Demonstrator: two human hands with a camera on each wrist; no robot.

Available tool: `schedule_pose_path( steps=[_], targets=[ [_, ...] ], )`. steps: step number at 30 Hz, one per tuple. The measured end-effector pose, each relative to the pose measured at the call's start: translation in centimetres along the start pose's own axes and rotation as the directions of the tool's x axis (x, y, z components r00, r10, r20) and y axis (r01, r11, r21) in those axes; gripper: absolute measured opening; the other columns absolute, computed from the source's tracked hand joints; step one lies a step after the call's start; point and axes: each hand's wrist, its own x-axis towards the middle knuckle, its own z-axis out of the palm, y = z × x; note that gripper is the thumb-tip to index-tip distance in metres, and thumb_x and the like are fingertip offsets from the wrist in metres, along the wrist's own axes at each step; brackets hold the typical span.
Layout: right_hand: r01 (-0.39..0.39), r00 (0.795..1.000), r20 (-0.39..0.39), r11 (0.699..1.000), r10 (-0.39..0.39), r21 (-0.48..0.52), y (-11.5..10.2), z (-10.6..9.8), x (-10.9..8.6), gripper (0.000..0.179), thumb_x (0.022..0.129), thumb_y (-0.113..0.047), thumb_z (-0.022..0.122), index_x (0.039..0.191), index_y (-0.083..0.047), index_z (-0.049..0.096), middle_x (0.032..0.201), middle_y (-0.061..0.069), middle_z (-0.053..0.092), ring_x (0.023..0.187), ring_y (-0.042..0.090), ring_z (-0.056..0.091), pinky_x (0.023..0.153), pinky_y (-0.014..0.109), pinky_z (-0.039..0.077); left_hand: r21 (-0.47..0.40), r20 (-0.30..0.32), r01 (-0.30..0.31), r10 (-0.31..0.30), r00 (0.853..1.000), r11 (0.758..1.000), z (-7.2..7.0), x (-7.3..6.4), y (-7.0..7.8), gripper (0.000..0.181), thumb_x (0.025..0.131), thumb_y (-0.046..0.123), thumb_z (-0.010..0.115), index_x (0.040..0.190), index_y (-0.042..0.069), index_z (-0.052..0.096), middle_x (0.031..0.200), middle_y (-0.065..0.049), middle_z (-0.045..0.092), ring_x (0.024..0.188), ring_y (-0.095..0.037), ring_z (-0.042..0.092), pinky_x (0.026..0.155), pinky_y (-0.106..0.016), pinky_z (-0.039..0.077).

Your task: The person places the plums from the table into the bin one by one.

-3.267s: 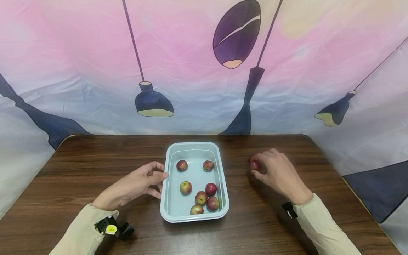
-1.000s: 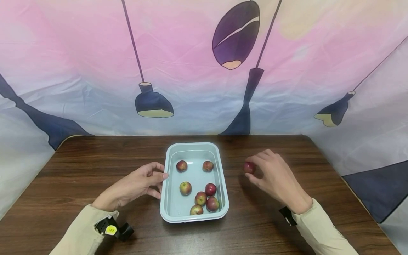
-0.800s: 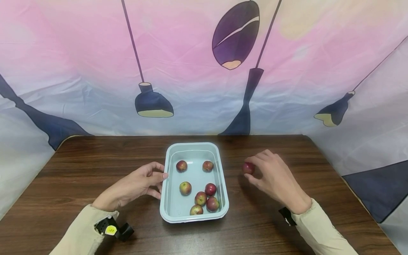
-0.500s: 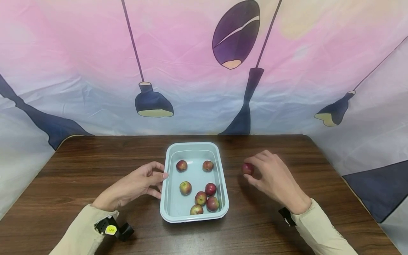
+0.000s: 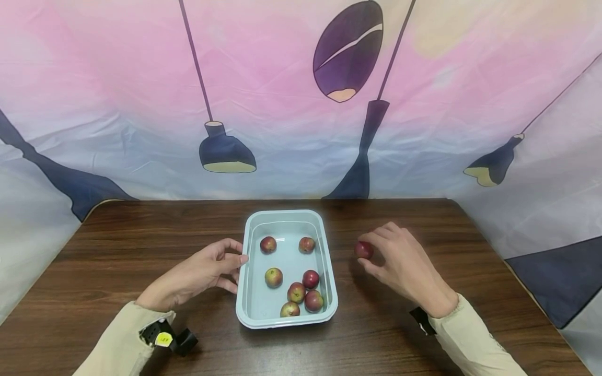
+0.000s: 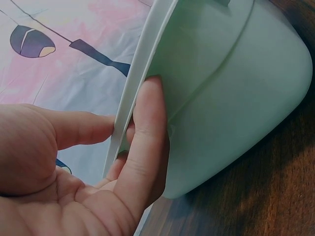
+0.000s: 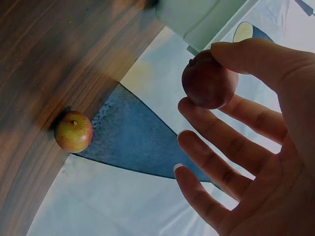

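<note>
At the middle of the table sits a pale blue-green plastic tray with several small red and yellow-green apples inside. My left hand pinches its left rim, the thumb on the rim and the fingers under it, as the left wrist view shows. To the right of the tray, my right hand holds a dark red apple between thumb and fingertips, close over the table. The other fingers are spread. Another apple, yellow and red, lies on the table in the right wrist view; the right hand hides it from the head view.
The dark wood table ends at a printed cloth backdrop behind and at the right. A black wrist device hangs at the left sleeve, another black one at the right.
The right hand has taken up the dark red apple and moved it slightly left, toward the tray. The left hand and the tray have stayed in place.
</note>
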Motion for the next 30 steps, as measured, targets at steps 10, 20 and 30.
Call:
schedule_pose_path(
  steps=[10,20,30],
  targets=[
    [0.002,1.000,0.002,1.000,-0.002,0.004,-0.4,-0.1,0.1,0.032,0.079,-0.027,0.086,0.106,-0.013,0.076,0.098,0.001,0.075,0.095,0.020,0.063,0.082,0.039,0.054,0.001,0.001,-0.004,0.004,1.000,1.000,0.0,0.0,0.0,0.054,0.107,0.023,0.054,0.140,-0.013,0.029,0.106,-0.014,0.070,0.090,-0.018,0.071,0.080,-0.035,0.065],
    [0.001,1.000,0.017,1.000,-0.002,0.010,-1.0,0.0,0.0,0.033,0.079,-0.028,0.086,0.107,-0.015,0.076,0.100,-0.001,0.075,0.097,0.019,0.062,0.082,0.039,0.055,-0.002,0.005,-0.006,0.006,1.000,1.000,0.0,0.1,0.0,0.054,0.107,0.022,0.054,0.139,-0.014,0.029,0.105,-0.013,0.070,0.089,-0.018,0.071,0.079,-0.035,0.065],
    [0.021,1.000,0.004,1.000,-0.021,0.012,-1.5,0.0,0.0,0.033,0.078,-0.028,0.087,0.106,-0.015,0.076,0.097,-0.002,0.074,0.096,0.018,0.062,0.082,0.037,0.055,-0.001,0.005,-0.005,0.005,1.000,1.000,-0.1,0.1,-0.2,0.053,0.107,0.022,0.054,0.139,-0.013,0.030,0.105,-0.013,0.070,0.089,-0.018,0.071,0.079,-0.035,0.065]
  ],
)
